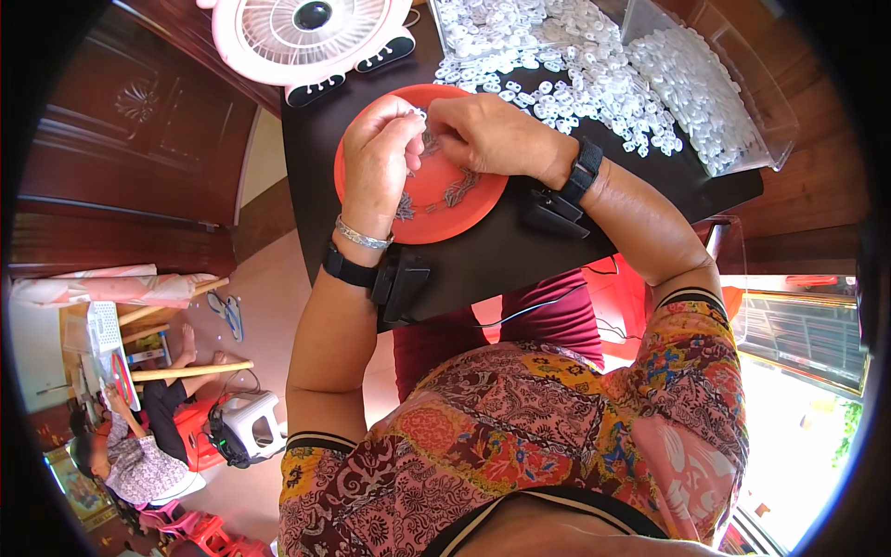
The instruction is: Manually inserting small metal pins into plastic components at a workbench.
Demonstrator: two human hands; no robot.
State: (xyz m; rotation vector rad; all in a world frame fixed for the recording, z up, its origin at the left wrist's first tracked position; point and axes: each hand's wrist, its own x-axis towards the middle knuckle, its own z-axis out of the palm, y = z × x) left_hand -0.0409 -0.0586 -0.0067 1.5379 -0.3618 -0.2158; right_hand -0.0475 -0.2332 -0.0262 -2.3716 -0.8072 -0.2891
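Observation:
Both hands meet above a shallow red round dish (445,225) on the black table. The left hand (376,153) is closed, thumb against fingers, on a small white plastic piece (420,113) that peeks out at its fingertips. Close beside it on the right, my right hand (483,135) has its fingers bent in a pinch near that piece. Whatever lies between the right fingertips is too small and too covered to name. Small thin grey metal pieces (458,189) lie in loose clusters in the dish, partly hidden under my hands.
A heap of white plastic pieces (585,79) with holes spreads behind the dish. More fill a clear bin (784,130) at the right. A pink-and-white fan (316,51) stands at the back left of the black table (306,158). Another person (153,473) sits far left.

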